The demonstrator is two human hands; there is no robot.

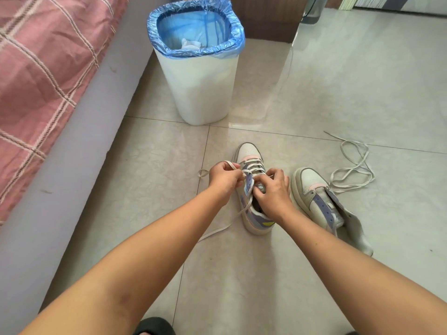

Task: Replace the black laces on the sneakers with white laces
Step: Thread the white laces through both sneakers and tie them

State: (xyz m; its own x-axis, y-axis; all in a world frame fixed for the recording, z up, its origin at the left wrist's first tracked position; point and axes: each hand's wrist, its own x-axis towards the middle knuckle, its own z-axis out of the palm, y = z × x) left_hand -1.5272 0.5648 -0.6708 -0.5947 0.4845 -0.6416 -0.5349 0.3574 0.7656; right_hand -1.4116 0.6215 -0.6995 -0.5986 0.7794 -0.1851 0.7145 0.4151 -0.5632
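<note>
Two hands [225, 180] [273, 189] pinching white lace [254, 163]

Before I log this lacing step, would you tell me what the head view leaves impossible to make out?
- Upper eyelets of the left sneaker: covered by the left hand and right hand.
- Right hand's fingers: curled at the tongue; whether they hold the lace is hidden.
- Black laces: none visible anywhere.
- Bin contents: too small, something white only.
- Bed: cut off by the left edge.
</note>
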